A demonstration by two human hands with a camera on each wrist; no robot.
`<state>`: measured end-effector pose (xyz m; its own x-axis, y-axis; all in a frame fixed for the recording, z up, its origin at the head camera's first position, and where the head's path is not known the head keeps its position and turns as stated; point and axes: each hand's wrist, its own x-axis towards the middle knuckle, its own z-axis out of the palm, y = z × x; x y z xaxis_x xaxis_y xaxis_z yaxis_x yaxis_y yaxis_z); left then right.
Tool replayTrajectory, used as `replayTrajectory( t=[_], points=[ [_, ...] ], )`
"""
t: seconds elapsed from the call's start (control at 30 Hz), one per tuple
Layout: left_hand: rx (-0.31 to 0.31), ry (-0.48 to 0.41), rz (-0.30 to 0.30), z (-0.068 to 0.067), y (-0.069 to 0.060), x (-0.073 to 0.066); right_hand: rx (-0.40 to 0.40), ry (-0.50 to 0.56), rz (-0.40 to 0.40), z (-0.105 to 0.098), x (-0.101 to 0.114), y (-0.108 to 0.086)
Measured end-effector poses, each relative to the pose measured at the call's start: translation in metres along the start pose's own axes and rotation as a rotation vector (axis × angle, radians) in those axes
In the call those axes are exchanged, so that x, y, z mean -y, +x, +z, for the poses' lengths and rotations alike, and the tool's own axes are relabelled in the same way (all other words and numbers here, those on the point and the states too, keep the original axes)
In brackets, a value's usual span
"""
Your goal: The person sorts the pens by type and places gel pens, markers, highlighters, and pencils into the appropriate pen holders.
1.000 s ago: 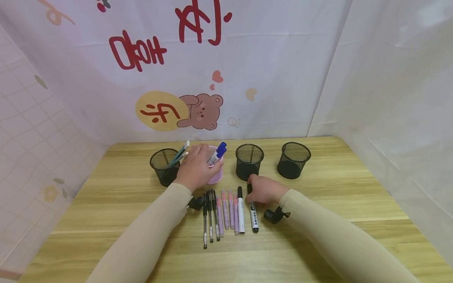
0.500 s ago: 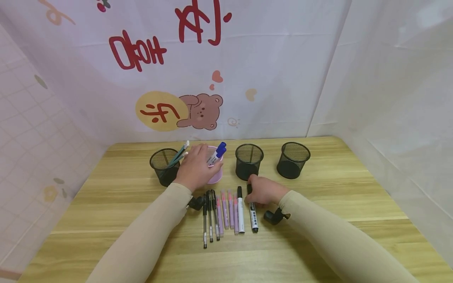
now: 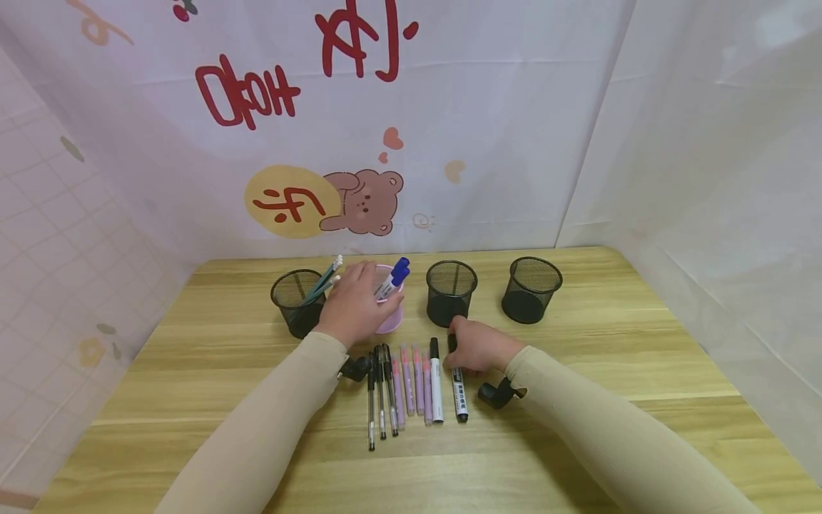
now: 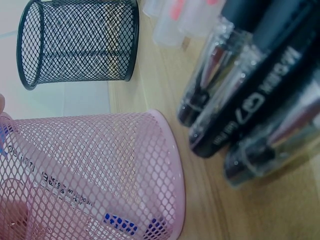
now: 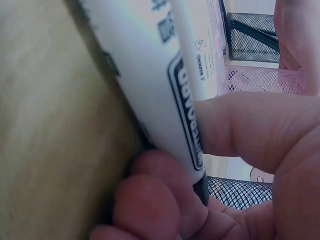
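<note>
My left hand (image 3: 353, 307) holds the pink mesh pen cup (image 3: 391, 323) around its rim. Blue-capped markers (image 3: 399, 274) lean inside that cup; through the mesh in the left wrist view, a white marker barrel (image 4: 55, 175) lies slantwise. With thumb and fingers, my right hand (image 3: 483, 346) pinches a white whiteboard marker (image 3: 459, 396) with black ends, close to its capped end. The right wrist view shows the thumb on one side of this marker (image 5: 145, 85) and curled fingers on the other. A second black-capped white marker (image 3: 437, 392) lies just left of it.
Several lilac highlighters (image 3: 409, 389) and black gel pens (image 3: 382, 400) lie in a row on the wooden table (image 3: 488, 471). At the left, a black mesh cup (image 3: 297, 314) holds green pencils (image 3: 326, 280). Two more black mesh cups stand behind, one central (image 3: 452, 303), one right (image 3: 528, 303).
</note>
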<state>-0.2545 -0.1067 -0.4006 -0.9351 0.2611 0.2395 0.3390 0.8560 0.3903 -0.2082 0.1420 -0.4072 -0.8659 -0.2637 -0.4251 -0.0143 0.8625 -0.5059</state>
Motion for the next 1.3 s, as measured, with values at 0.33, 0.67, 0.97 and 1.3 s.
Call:
replayTrajectory(
  t=[0.33, 0.67, 0.97, 1.3],
  points=[
    [-0.008, -0.011, 0.001, 0.0006, 0.0008, 0.0008, -0.003, 0.013, 0.005, -0.0004, 0.0027, -0.0029],
    [0.003, -0.012, -0.006, -0.0002, -0.0001, 0.0002, -0.028, -0.012, -0.008, 0.0002, 0.0007, -0.0035],
    [0.004, -0.003, -0.002, -0.0009, -0.0003, 0.0005, -0.055, -0.012, -0.040, -0.0013, 0.0004, -0.0079],
    [0.005, -0.003, -0.003, -0.0017, -0.0004, -0.0007, -0.102, -0.015, -0.066, -0.0031, 0.0002, -0.0096]
  ],
)
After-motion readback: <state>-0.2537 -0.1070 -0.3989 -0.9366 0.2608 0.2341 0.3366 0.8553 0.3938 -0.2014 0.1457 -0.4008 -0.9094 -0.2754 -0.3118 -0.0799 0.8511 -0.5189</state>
